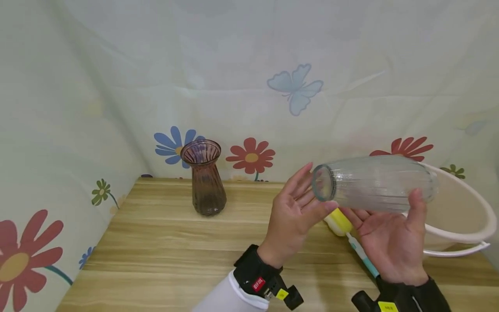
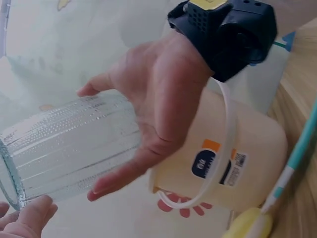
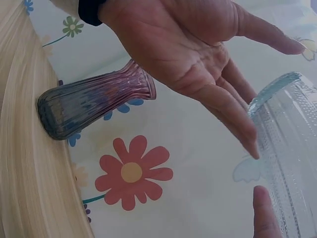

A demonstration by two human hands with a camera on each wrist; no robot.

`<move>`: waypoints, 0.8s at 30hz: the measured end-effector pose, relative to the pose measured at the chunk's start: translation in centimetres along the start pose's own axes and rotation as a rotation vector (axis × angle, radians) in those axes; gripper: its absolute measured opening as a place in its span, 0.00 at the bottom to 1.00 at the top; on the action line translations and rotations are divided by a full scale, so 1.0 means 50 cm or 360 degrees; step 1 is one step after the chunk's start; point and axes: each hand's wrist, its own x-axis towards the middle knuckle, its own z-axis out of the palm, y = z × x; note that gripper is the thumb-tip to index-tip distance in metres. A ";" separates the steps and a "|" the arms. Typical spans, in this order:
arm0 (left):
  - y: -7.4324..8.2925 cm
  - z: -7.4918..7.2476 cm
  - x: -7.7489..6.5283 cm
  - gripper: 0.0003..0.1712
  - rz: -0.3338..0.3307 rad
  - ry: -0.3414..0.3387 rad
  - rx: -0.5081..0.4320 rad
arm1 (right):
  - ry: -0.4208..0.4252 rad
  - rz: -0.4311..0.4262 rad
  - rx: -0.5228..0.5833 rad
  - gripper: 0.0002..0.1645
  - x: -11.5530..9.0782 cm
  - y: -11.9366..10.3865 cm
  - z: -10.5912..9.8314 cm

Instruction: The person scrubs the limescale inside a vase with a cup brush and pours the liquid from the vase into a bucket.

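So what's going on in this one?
A person is holding a clear glass vase on its side, up off the table. The right hand holds it from below, thumb along its side, while the left hand is at its other end, fingers extended. A purplish-brown vase stands upright on the table to the left. To the right are a cream bucket and a yellow-headed brush.

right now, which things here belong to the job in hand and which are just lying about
In the job:
clear glass vase, held sideways
left hand, at one end
right hand, gripping near the other

Seemingly just lying about, in neither hand:
purple vase
yellow-headed brush
cream bucket
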 end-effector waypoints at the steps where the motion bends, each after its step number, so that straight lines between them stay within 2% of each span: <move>1: -0.002 -0.005 -0.003 0.51 -0.0025 0.0000 0.0005 | 0.0022 -0.0023 -0.0097 0.41 0.000 0.000 0.001; 5: -0.014 -0.025 -0.016 0.54 -0.0119 -0.0014 -0.0026 | 0.0167 -0.0135 -0.0509 0.40 0.000 0.006 0.008; 8: -0.022 -0.040 -0.030 0.54 -0.0186 -0.0013 -0.0037 | 0.0201 -0.0172 -0.0600 0.40 0.003 0.014 0.012; 14: -0.031 -0.079 -0.069 0.50 -0.0315 0.0004 0.0003 | 0.0194 -0.0087 -0.0755 0.39 -0.003 0.041 0.022; 19: -0.035 -0.115 -0.104 0.49 -0.0473 0.0057 0.0074 | 0.0310 -0.0053 -0.0895 0.31 -0.004 0.068 0.026; 24: -0.036 -0.144 -0.128 0.47 -0.0559 0.0071 0.0184 | 0.0391 0.0009 -0.1117 0.25 -0.002 0.091 0.031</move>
